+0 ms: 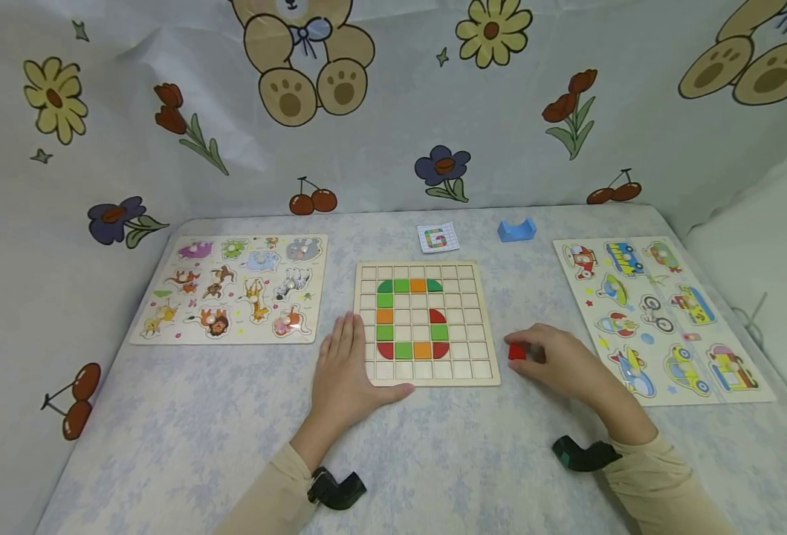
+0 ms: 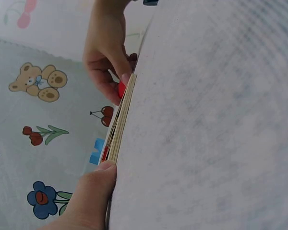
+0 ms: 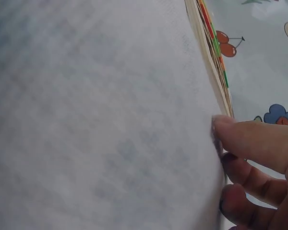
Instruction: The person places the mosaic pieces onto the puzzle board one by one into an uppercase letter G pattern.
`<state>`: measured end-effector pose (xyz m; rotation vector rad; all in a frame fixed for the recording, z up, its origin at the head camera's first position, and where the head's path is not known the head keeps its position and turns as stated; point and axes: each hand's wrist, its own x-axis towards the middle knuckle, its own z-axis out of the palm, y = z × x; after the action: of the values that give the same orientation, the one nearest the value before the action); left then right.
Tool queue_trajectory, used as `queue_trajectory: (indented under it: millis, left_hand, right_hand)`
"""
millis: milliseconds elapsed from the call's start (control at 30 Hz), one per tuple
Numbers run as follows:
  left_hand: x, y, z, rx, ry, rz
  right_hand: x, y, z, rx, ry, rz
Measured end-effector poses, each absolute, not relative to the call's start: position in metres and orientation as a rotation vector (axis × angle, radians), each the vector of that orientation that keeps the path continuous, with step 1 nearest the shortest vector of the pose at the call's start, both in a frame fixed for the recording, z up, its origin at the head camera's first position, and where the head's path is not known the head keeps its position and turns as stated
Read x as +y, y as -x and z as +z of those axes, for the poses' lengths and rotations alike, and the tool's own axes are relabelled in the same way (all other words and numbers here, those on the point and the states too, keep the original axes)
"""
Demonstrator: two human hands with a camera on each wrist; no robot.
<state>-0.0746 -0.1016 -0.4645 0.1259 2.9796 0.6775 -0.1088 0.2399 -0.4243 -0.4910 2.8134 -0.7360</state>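
Observation:
A wooden grid board (image 1: 467,371) lies mid-table, with green, orange and red tiles set in its cells in a G-like outline. My left hand (image 1: 345,371) rests flat along the board's left side, fingers straight, its thumb lying along the near edge. To the right of the board, my right hand (image 1: 563,364) pinches a red tile (image 1: 516,351) between thumb and fingers, low at the tabletop. The left wrist view shows a bit of the red tile (image 2: 121,89) beyond the board's corner. In the right wrist view, the fingers of the right hand (image 3: 259,163) hide it.
A small pattern card (image 1: 438,238) and a blue holder (image 1: 516,230) stand behind the board. An animal peg puzzle (image 1: 232,297) is at the left, a vehicle puzzle (image 1: 661,319) at the right. A printed cloth (image 1: 393,111) hangs along the table's far edge.

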Motion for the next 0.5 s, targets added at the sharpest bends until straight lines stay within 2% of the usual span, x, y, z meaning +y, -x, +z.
queue_trajectory:
  millis: [233,500]
  left_hand:
    - [-0.1021,0.0745,-0.4654,2.983,-0.129,0.679]
    - [-0.1027,0.0742,-0.4665,2.986,-0.128,0.675]
  right_hand:
    - [0.2379,0.1087,-0.4266,2.863,0.477,-0.749]
    - [0.2348,0.1114,-0.4248,2.896,0.341,-0.753]
